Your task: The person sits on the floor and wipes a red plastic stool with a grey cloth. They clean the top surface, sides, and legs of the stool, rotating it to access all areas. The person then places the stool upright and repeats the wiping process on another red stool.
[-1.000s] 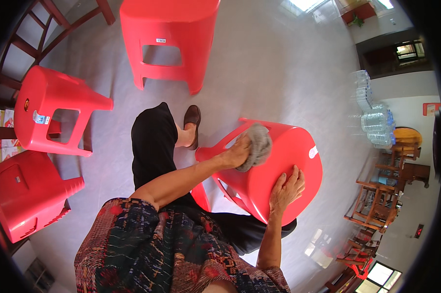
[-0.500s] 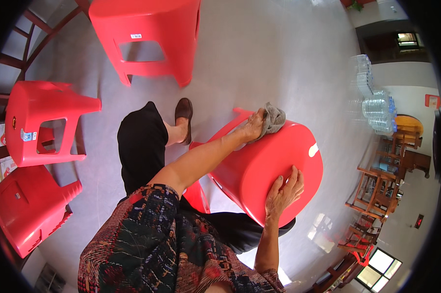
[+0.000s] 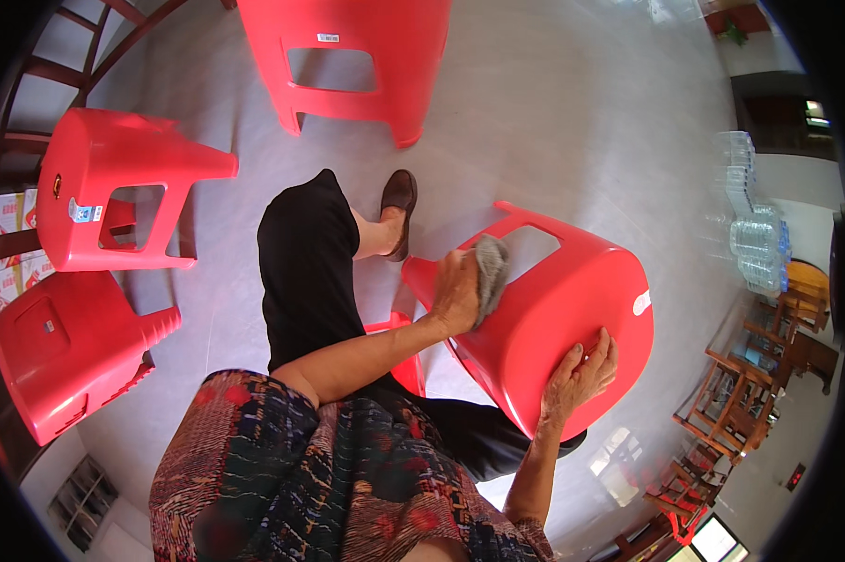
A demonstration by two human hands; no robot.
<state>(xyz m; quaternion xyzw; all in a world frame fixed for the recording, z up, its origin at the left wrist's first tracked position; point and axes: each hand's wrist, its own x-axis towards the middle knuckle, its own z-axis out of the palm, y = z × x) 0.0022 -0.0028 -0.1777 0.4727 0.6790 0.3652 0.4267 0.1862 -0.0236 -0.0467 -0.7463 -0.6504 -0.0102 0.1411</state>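
Observation:
A red plastic stool (image 3: 535, 323) lies tipped before me, its seat turned to the right and its legs pointing left. My left hand (image 3: 455, 298) is closed on a grey cloth (image 3: 491, 272), pressed to the stool's side near a leg opening. On the seat rests my right hand (image 3: 577, 377), fingers stretched out and apart, touching the surface. The seat carries a white sticker near its far edge. The cloth hides part of my left fingers.
Another red stool (image 3: 347, 56) stands ahead. Two more stools (image 3: 127, 173) (image 3: 66, 347) are at the left, near printed cartons (image 3: 10, 211). Along the right are packs of clear bottles (image 3: 757, 244) and wooden chairs (image 3: 731, 393). My shod foot (image 3: 399, 211) is left of the tipped stool.
My left hand has drawn the cloth back toward me, from the seat's far edge down along the stool's side. My right hand stays on the seat. The whole view has shifted somewhat.

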